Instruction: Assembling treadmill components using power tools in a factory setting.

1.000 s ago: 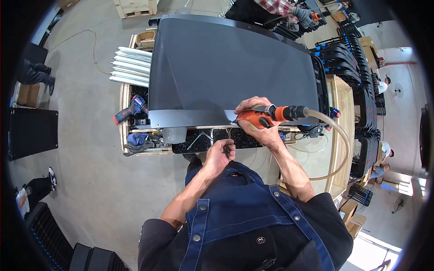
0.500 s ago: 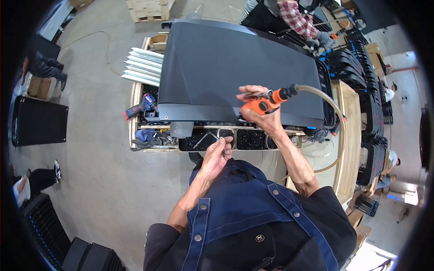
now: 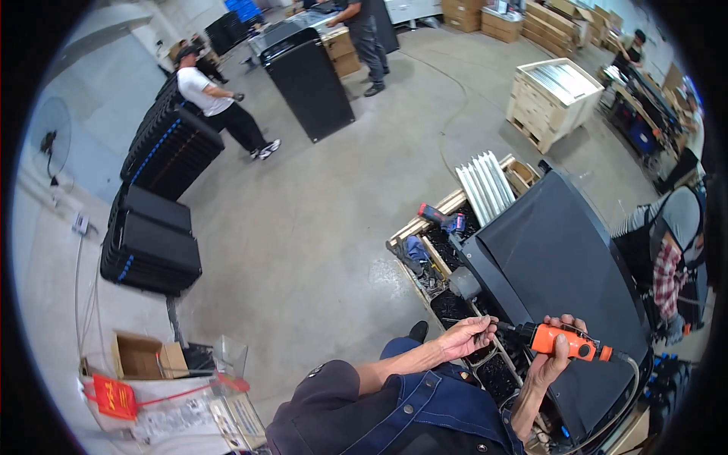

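My right hand (image 3: 547, 365) is wrapped round an orange air screwdriver (image 3: 563, 341), whose dark tip points left and whose pale hose curves away to the lower right. At that tip, the fingers of my left hand (image 3: 469, 338) are pinched together; what they hold is too small to make out. Both hands are over the near edge of a large dark flat unit (image 3: 561, 265). Below them are bins of small black parts (image 3: 496, 377), partly hidden by my hands.
A red and blue cordless drill (image 3: 444, 218) and silver metal strips (image 3: 485, 186) lie by the unit's far left end. A worker in a plaid sleeve (image 3: 667, 273) bends at its far side. Beyond stand a wooden crate (image 3: 550, 106), black stacked units (image 3: 174, 152) and a person in white (image 3: 201, 91).
The view has swung left, so the unit appears lower right and tilted. My left hand has risen from the bins to the screwdriver's tip. The screwdriver stays in my right hand.
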